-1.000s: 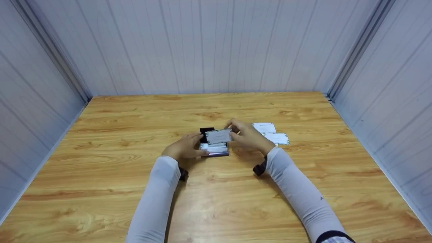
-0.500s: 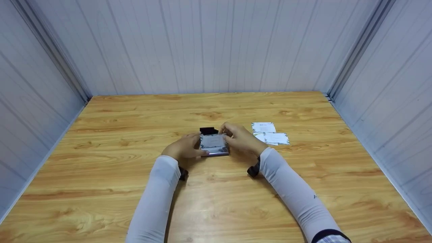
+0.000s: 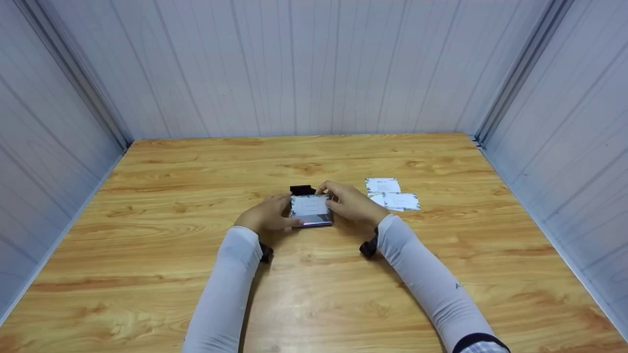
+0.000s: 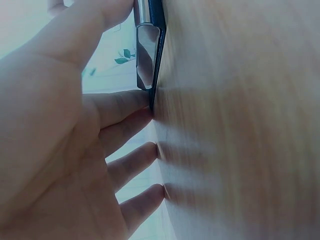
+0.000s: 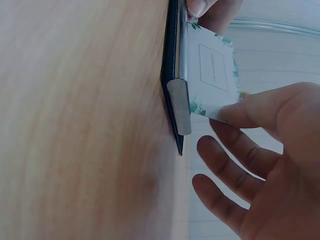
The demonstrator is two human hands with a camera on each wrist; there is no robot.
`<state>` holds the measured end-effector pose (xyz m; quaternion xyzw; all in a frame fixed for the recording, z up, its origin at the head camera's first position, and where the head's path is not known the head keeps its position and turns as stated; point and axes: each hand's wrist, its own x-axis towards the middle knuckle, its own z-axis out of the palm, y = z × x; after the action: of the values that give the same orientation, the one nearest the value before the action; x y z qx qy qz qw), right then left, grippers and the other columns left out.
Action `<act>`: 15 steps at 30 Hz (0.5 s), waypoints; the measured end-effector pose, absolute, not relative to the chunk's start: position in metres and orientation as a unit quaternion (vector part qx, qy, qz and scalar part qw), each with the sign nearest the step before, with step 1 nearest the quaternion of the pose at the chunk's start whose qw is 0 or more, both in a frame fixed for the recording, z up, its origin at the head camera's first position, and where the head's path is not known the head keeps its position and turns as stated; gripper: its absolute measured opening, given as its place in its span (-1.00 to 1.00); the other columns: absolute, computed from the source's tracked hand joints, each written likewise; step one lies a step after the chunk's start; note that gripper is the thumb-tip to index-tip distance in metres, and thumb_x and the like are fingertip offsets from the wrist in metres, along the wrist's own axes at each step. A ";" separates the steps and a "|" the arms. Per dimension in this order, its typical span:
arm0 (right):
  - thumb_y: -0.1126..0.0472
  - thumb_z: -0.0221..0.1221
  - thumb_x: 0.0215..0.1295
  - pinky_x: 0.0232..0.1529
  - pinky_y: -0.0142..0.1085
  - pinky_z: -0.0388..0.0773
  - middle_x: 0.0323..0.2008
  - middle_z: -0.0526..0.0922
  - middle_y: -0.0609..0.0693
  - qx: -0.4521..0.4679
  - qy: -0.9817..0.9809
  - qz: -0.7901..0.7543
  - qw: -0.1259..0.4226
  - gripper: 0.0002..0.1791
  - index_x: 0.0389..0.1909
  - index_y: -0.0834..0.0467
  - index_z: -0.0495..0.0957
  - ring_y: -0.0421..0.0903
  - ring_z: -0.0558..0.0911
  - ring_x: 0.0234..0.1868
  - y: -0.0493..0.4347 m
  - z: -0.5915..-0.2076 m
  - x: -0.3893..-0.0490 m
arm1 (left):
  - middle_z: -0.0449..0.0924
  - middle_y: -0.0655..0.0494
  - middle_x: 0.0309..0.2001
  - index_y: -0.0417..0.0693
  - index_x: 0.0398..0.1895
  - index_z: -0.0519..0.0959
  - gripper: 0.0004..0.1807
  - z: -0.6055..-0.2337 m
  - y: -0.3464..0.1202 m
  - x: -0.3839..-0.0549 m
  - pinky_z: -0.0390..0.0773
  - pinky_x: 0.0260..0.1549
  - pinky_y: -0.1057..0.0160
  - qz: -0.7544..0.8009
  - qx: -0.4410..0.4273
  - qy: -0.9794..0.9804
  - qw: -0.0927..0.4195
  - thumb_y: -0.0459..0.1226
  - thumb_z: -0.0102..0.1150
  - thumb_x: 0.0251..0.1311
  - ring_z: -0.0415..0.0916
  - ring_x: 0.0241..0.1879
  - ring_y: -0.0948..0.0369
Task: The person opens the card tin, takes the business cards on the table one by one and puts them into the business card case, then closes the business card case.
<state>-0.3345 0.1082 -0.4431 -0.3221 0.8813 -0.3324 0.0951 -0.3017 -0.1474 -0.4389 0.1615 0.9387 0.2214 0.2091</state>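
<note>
A metal-and-black business card case point(image 3: 319, 223) lies opened out on the table, its black flap point(image 3: 300, 189) pointing away from me. My left hand point(image 3: 267, 214) grips the case at its left side, thumb at the near edge and fingertips at the far left. My right hand point(image 3: 352, 201) pinches a white business card point(image 3: 309, 205) with a green leaf border by its right end. In the right wrist view the card point(image 5: 212, 70) stands up at a slant from the case point(image 5: 179, 105), its lower edge right at the metal rim. The other right fingers are spread apart below it.
Several similar white cards, among them an upper card point(image 3: 382, 185) and a lower card point(image 3: 403, 201), lie overlapping on the wooden table point(image 3: 304, 294) to the right of my right hand. White panel walls point(image 3: 309, 68) enclose the table at the back and sides.
My right hand has moved left and slightly lower, bringing the business card from above the case down onto its metal part. My left hand and the case have stayed put.
</note>
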 end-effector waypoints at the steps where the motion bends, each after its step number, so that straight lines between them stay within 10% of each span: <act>1: 0.27 0.03 0.55 -0.02 -0.19 0.54 -0.05 0.58 -0.05 -0.324 0.882 -0.327 0.099 -0.70 0.21 -0.01 0.47 -0.12 0.56 -0.04 0.109 -0.444 -0.335 | -0.15 -0.07 0.60 -0.08 0.63 -0.12 0.06 -0.439 -0.147 -0.302 -0.06 0.46 -0.11 0.220 0.162 0.939 0.210 0.24 0.13 0.32 -0.26 0.56 -0.06; 15: 0.34 0.04 0.50 0.06 -0.10 0.52 0.05 0.57 0.09 -0.366 0.878 -0.292 0.096 -0.63 0.27 0.17 0.46 -0.02 0.55 0.01 0.110 -0.445 -0.337 | -0.14 -0.05 0.60 -0.07 0.63 -0.11 0.06 -0.437 -0.148 -0.301 -0.05 0.45 -0.13 0.214 0.169 0.939 0.210 0.25 0.12 0.31 -0.26 0.56 -0.06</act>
<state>-0.3367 0.1103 -0.4451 -0.3664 0.8784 -0.2917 0.0955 -0.3008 -0.1476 -0.4372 0.1690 0.9391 0.2137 0.2095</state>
